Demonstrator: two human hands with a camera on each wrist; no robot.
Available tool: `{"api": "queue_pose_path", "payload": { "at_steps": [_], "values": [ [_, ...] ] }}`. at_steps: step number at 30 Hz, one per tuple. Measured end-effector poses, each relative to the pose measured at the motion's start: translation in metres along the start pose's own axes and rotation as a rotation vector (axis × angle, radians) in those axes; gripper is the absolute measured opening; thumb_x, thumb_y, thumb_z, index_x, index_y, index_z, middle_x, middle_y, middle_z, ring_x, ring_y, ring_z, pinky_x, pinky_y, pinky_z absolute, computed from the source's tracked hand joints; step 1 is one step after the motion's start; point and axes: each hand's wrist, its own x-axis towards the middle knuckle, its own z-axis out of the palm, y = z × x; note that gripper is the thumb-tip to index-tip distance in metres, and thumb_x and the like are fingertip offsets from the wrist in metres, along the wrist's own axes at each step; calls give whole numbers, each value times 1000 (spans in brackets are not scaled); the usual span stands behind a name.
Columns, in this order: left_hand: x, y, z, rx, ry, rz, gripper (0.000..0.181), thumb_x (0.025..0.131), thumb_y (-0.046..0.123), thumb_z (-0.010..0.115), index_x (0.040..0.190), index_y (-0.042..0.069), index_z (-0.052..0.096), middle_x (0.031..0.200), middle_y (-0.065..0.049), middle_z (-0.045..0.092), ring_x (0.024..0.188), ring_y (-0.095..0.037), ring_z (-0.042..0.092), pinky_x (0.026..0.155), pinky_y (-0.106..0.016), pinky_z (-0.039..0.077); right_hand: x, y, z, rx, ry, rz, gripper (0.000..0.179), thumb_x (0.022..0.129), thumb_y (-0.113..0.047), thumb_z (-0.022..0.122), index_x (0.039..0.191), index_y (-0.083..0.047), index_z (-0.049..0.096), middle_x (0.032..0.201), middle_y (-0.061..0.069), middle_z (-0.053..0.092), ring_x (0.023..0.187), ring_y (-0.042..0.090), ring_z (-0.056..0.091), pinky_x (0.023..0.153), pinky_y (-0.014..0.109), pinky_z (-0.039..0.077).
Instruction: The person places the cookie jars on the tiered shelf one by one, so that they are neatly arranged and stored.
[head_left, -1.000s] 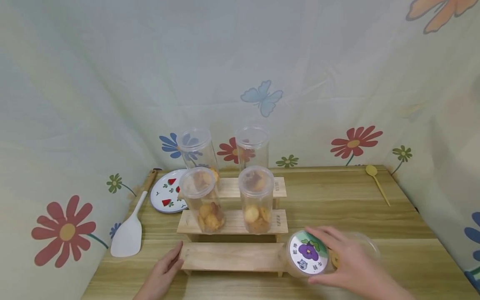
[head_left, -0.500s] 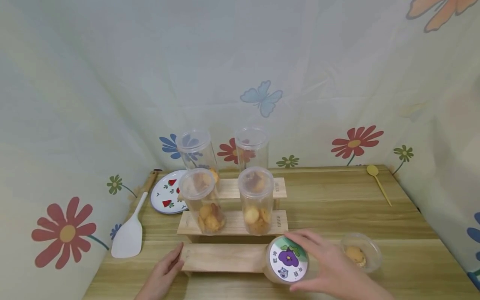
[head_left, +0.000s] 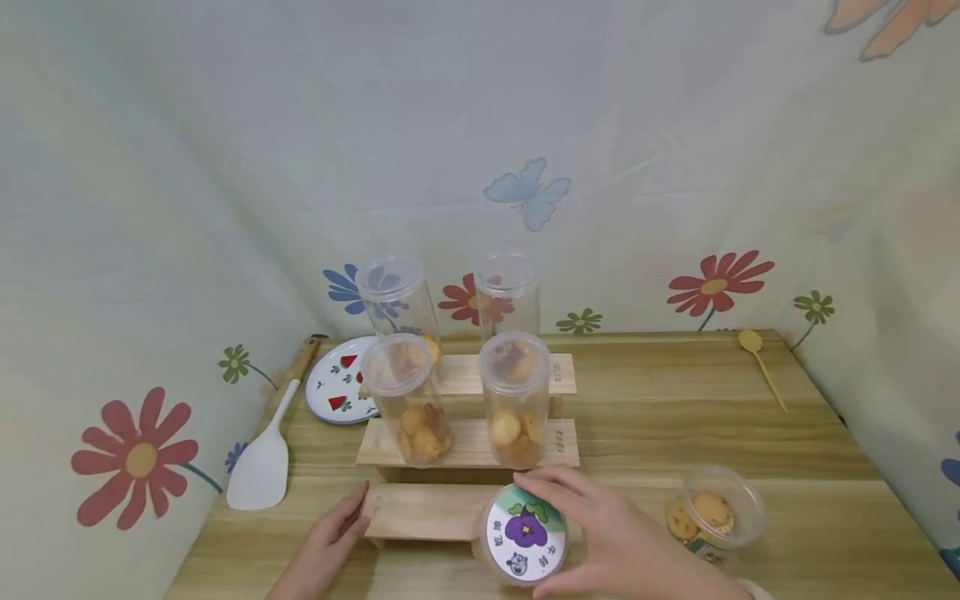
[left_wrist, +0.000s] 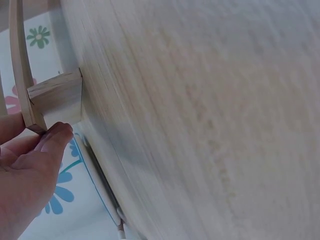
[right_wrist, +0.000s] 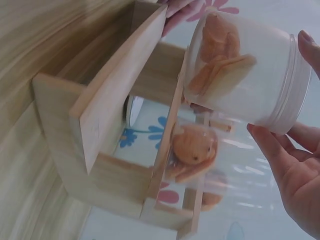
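In the head view my right hand (head_left: 611, 537) grips a clear cookie jar (head_left: 525, 535) by its lid, which carries a purple flower picture. The jar overlaps the right part of the rack's lowest step. In the right wrist view this jar (right_wrist: 235, 70) is tilted, cookies inside, with fingers and thumb round the lid. My left hand (head_left: 327, 542) pinches the left end of the wooden step rack (head_left: 420, 510); the left wrist view has its fingers (left_wrist: 55, 137) at the board's edge (left_wrist: 34, 120). Two taller cookie jars, left (head_left: 412, 408) and right (head_left: 515, 408), stand on the middle step.
Two more tall clear jars, left (head_left: 393, 292) and right (head_left: 508, 283), stand on the top step. A shorter cookie jar (head_left: 723, 508) is on the table (head_left: 825, 533) at right. A white spatula (head_left: 258, 471), a patterned plate (head_left: 326, 383) and a yellow spoon (head_left: 765, 371) lie farther out.
My right hand has carried the jar leftward, from beside the rack's right end to over the lowest step. The short jar at right is now uncovered. My left hand stays at the rack.
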Motion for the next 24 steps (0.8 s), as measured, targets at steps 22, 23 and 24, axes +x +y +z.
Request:
{"api": "queue_pose_path", "payload": {
  "at_steps": [22,23,24],
  "values": [
    [2,-3,3,11,27,44,48,96,3,58,137,-13,40,142,-25,40,129,-32,35,96,-14,37,55,-14,32,-174,-55,-413,88,83,-55,68,151,-16,29,145,-4,37,128,4,38,100,17,38],
    [2,-3,3,9,30,47,48,95,3,58,137,-13,41,142,-25,41,128,-32,35,96,-14,37,57,-15,34,-187,-55,-432,88,83,-54,69,151,-14,30,145,-2,37,129,5,37,101,17,37],
    [2,-3,4,8,29,54,48,95,2,58,137,-13,41,142,-26,41,128,-32,35,96,-14,37,59,-15,36,-204,-55,-453,88,84,-54,68,151,-12,30,145,-1,37,129,6,36,101,16,36]
  ]
}}
